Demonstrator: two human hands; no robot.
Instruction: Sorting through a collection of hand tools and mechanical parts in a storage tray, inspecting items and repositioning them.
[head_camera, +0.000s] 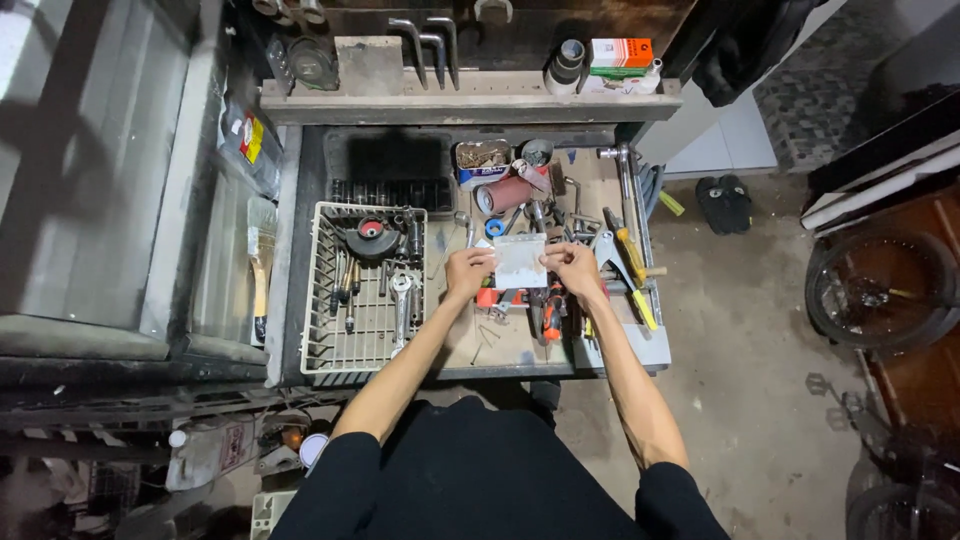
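Note:
Over the cluttered workbench (520, 345) my two hands hold a small pale grey rectangular sheet (520, 262) between them. My left hand (468, 272) grips its left edge and my right hand (574, 268) grips its right edge. The sheet hangs flat just above a heap of hand tools, among them pliers with orange-red handles (551, 318). Both arms reach forward from my dark sleeves.
A white wire basket (318, 345) with spanners and a round red-centred disc stands at the left. A black socket case (391, 170), a tin of screws (482, 160) and tape rolls lie at the back. A shelf (470, 100) holds hex keys and boxes. A bicycle wheel (880, 290) stands right.

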